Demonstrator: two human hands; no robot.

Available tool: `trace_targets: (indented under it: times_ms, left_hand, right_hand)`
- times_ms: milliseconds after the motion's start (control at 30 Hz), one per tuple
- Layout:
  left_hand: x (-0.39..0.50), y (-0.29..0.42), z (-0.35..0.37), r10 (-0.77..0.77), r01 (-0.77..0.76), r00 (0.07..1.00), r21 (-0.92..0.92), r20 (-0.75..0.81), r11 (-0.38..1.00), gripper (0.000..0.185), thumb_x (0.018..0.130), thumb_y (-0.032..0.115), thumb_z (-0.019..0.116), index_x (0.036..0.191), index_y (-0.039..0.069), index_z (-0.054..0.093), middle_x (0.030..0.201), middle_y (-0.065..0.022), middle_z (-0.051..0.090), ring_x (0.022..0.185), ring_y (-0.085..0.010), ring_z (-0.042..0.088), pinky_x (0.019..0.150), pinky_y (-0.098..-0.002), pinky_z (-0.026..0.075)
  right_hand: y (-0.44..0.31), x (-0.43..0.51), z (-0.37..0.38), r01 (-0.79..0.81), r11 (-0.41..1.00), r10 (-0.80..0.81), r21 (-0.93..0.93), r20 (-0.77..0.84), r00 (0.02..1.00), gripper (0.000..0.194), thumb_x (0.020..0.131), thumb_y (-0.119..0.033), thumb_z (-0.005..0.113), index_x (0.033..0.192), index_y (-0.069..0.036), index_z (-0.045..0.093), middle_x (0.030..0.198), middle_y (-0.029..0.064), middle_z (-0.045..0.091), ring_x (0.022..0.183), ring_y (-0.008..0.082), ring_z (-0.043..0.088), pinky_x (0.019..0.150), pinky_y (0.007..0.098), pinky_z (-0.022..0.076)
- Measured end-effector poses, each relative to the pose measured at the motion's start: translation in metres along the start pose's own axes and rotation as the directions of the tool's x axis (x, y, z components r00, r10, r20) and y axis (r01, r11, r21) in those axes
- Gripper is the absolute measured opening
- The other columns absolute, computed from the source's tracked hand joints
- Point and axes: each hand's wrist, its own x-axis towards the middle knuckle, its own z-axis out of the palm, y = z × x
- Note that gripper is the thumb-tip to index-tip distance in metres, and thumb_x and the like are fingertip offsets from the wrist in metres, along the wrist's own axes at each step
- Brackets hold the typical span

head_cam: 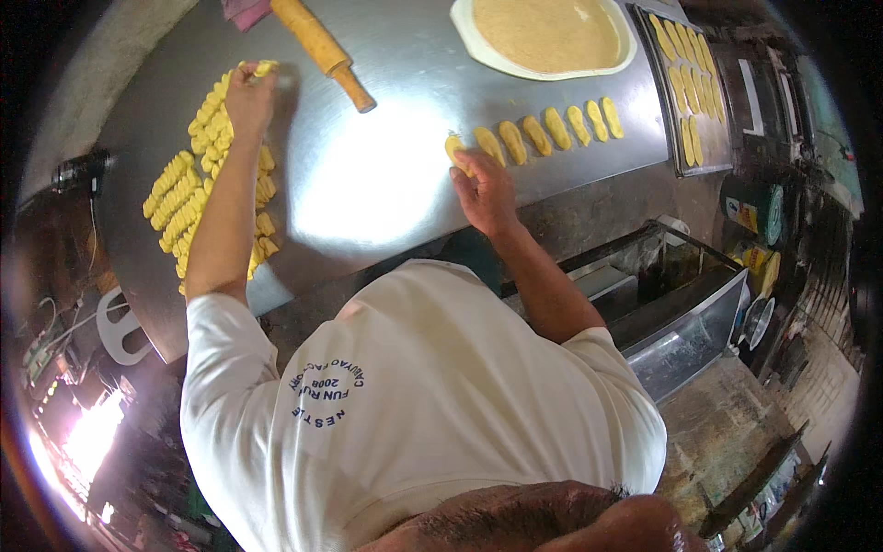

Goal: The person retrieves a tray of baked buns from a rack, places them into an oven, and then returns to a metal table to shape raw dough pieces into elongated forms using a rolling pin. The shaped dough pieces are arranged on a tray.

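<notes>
My left hand point(250, 103) is over the upper end of the rows of small yellow dough pieces point(176, 196), its fingertips closed on a dough piece point(265, 67). Part of those rows is hidden under my left forearm. At the near end of a line of flattened oval dough pieces point(556, 128), my right hand point(487, 190) has its thumb and fingertips on an oval dough piece point(453, 147); whether it grips or only presses the piece cannot be told. The ovals lie on the metal worktable point(414, 83). A wooden rolling pin point(314, 41) rests between the two groups.
A white basin point(476, 52) of tan, fine-looking material stands at the table's far side. Beside it, a dark metal baking tray point(710, 155) holds ovals in rows. A pink cloth point(246, 12) lies by the rolling pin. Below the table's right edge is an open glass-sided case point(679, 352).
</notes>
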Motion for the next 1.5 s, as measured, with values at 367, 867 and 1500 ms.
trace_targets:
  times_ms: [367, 867, 1500]
  left_hand:
    - [-0.165, 0.214, 0.181, 0.367, -0.127, 0.360, -0.345, 0.858, 0.930, 0.033, 0.093, 0.036, 0.075, 0.112, 0.009, 0.075, 0.085, -0.0040, 0.071, 0.074, -0.0102, 0.062, 0.068, -0.0291, 0.051]
    - [-0.142, 0.368, 0.383, 0.760, -0.734, -0.063, -0.545, 0.647, 0.404, 0.021, 0.088, 0.024, 0.069, 0.107, 0.015, 0.074, 0.099, -0.0078, 0.071, 0.101, -0.0302, 0.065, 0.089, -0.0459, 0.049]
    - [-0.188, 0.342, 0.399, 0.538, -0.971, -0.089, -0.193, 0.838, 0.140, 0.069, 0.104, 0.048, 0.043, 0.158, 0.006, 0.032, 0.168, -0.0128, 0.025, 0.157, -0.0274, 0.019, 0.124, -0.0569, 0.013]
  right_hand:
    - [0.078, 0.021, -0.083, -0.280, 0.805, 0.281, 0.524, 0.079, 0.956, 0.037, 0.093, -0.012, 0.072, 0.128, -0.001, 0.063, 0.110, 0.0123, 0.071, 0.094, 0.0179, 0.069, 0.082, 0.0326, 0.0570]
    - [0.204, 0.044, -0.232, -0.326, 0.945, 0.301, 0.005, -0.400, 0.866, 0.024, 0.090, -0.015, 0.076, 0.111, -0.003, 0.073, 0.093, 0.0079, 0.075, 0.070, 0.0123, 0.067, 0.064, 0.0287, 0.0525]
    - [0.233, 0.055, -0.228, -0.464, 0.779, 0.341, -0.421, -0.337, 0.878, 0.035, 0.090, -0.021, 0.068, 0.124, -0.012, 0.068, 0.116, 0.0109, 0.065, 0.108, 0.0349, 0.063, 0.089, 0.0465, 0.0517]
